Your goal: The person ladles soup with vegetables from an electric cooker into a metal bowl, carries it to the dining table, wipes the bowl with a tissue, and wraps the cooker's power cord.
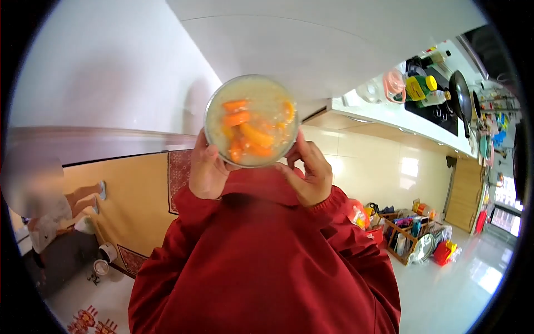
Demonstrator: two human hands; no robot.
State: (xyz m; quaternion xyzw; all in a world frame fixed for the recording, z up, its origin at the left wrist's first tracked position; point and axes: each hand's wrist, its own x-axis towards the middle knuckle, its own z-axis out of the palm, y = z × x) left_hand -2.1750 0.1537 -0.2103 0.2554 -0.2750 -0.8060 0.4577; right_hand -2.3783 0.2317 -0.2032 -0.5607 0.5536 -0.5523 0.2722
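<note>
The pale-topped bench (409, 118) stands to the right, with a dark pan (458, 92) and bottles (420, 87) on it. The round bowl (207, 119) lies between the two hands, mostly beyond them, well apart from the bench. The left hand (207, 175) grips its near left side; the right hand (312, 175), fingers bent, holds its near right side. Orange pieces (256, 135) sit in cloudy liquid (245, 92) inside.

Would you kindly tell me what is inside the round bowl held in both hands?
Inside the bowl, several orange pieces show in a cloudy, pale liquid. The bowl's bottom and anything sunk deeper cannot be seen through it.
</note>
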